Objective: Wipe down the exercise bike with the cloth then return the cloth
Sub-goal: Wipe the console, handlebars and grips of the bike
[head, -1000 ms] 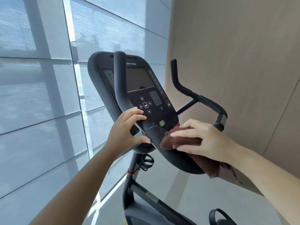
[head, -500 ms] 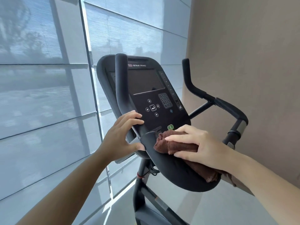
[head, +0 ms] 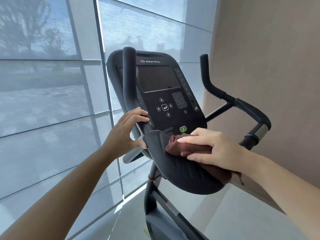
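The black exercise bike (head: 181, 177) fills the centre, its console (head: 166, 94) with a dark screen and keypad facing me. My right hand (head: 213, 149) grips a bunched brown cloth (head: 188, 148) against the curved padded front bar just below the console's green button. The cloth's tail hangs past my wrist on the right. My left hand (head: 124, 135) holds the left handlebar (head: 131, 90) where it meets the front bar, fingers over the top and thumb underneath.
A tall window wall with grey blinds (head: 52, 101) stands close on the left. A beige wall (head: 268, 66) runs along the right, near the right handlebar (head: 242, 104). The bike's frame post (head: 155, 205) drops to a pale floor (head: 242, 213).
The view has shifted, so the bike sits further right and lower in the picture. My right hand has slid the cloth slightly left along the front bar. The left hand keeps its hold.
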### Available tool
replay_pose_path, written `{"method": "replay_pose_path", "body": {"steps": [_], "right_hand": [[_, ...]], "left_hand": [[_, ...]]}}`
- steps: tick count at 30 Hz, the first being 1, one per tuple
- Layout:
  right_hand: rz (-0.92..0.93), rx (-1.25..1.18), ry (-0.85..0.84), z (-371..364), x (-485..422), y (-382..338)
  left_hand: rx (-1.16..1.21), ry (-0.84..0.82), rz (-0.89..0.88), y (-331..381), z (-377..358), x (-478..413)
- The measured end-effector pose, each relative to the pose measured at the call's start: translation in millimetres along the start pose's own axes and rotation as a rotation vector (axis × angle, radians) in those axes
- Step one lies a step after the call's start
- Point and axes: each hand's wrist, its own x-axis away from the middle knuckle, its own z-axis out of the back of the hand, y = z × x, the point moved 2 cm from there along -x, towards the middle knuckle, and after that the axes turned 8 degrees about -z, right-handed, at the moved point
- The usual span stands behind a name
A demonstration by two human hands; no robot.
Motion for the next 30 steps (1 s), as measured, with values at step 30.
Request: {"method": "replay_pose_path", "body": {"steps": [30], "right_hand": [[-0.322,0.265,0.667,-52,-11,-98]], "left_hand": [[0.155,0.047,-0.286,-23,4,-14]]}}
